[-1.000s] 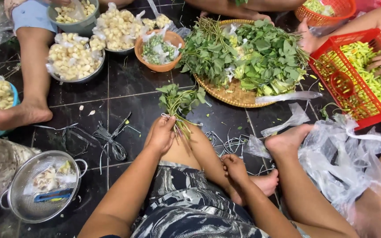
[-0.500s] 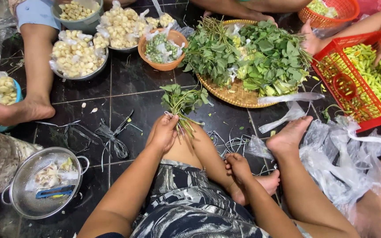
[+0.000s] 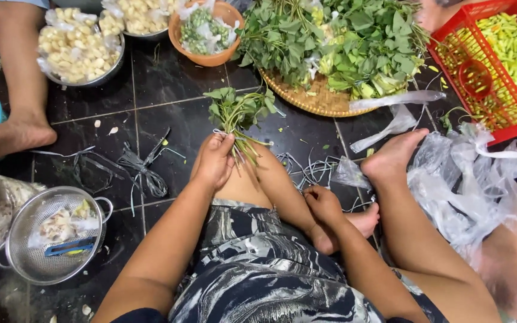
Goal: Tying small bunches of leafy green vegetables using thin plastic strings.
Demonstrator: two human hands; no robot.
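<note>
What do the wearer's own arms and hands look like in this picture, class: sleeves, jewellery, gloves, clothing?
Both forearms are bare, no sleeves showing. The left hand and right hand wear no gloves; no rings or watch are visible. Below them is a dark garment with a grey-white marbled print.

Clear plastic bags (image 3: pixel 468 173) (crumpled, right)

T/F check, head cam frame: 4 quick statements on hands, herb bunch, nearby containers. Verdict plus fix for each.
1. The left hand grips a bunch of leafy stems. True.
2. The right hand holds a knife. False: it holds no knife and rests low beside a foot.
3. The red basket holds peeled garlic. False: it holds green-yellow chillies.
4. A metal colander sits at lower left on the dark tiled floor. True.
</note>
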